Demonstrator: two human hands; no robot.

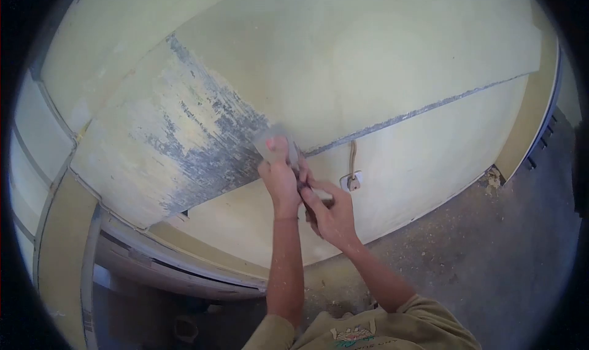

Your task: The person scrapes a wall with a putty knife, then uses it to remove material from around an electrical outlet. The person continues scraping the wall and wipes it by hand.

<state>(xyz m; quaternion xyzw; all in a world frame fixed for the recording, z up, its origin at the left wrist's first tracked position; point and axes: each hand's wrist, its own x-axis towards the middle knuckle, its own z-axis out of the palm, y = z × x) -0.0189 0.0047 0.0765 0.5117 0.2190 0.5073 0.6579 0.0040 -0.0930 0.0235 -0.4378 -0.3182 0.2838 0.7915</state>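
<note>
My left hand is closed round the flat head of a scraper, its thumb lying along the top. My right hand is wrapped round the handle end, close below the left. The scraper's front edge lies at the cream-painted panel, by the boundary of a scraped patch. Streaks of grey show through the paint across that patch. Most of the handle is hidden by my fingers.
Right of my hands, a small white outlet box with a cord sits on the wall below the panel's lower edge. Debris is scattered over the grey floor. A cream-coloured post and a curved ledge stand at the left.
</note>
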